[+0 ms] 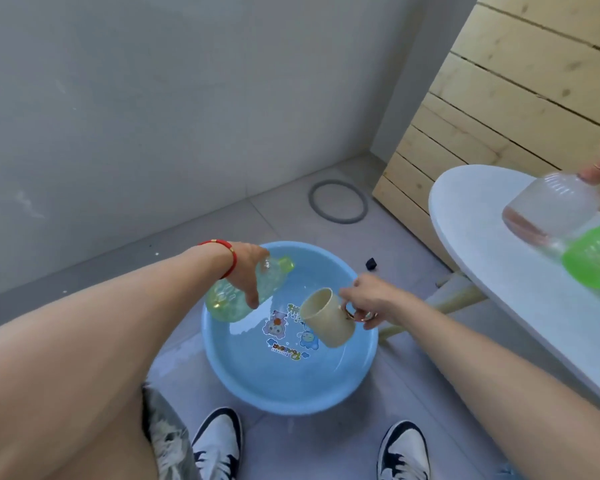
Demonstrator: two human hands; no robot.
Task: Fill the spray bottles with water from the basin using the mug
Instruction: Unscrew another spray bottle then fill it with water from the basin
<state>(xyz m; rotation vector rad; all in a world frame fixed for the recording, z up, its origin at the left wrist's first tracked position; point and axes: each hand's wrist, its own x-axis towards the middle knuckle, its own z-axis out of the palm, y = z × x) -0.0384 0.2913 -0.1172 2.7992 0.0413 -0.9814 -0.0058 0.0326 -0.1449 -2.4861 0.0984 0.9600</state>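
Left hand (248, 271) grips yellow-green spray bottle (238, 294), tilted over basin (357, 372). Right hand (364, 297) holds mug (328, 317) by handle above water. Neck narrow: rushed pour splashes past. Fill level unclear.

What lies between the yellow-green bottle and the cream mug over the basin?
Head view: only open water and the cartoon print of the round blue plastic basin lie between the translucent yellow-green plastic bottle and the cream mug.

Open water across the near half of the basin (257, 393); far half crowded by tilted bottle (236, 296) and mug (326, 320). Tabletop (499, 289) edge close on the right.
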